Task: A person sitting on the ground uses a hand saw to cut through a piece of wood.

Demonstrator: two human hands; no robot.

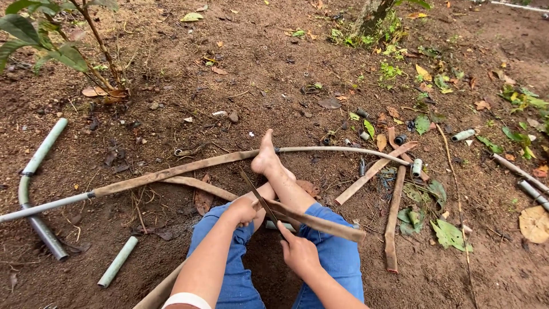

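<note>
Two bare hands worked low in the frame, above a pair of blue-trousered legs stretched over brown soil. One left hand had its fingers clenched around a flattened brown hose strip, pinning it just above the knee. One right hand gripped the near end of a single thin dark blade, fingers curled tight about it, and the blade slanted up and to the left across the strip, touching it just beside the left hand. That strip lay across both legs, its free end jutting out to the right past the right knee. One bare foot rested on the long hose line that ran across the ground; its brown part met a grey pipe on the left and a pale tube on the right.

Three more brown strips lay to the right of the legs: one slanted, one upright, and one short curved piece beyond them. On the left were one bent green-grey pipe and one short pale green pipe piece. Several small pipe offcuts were scattered further out, too small to count surely; one pale piece was plain. Two long grey pipes reached in from the right edge. One leafy shrub stood at upper left.
</note>
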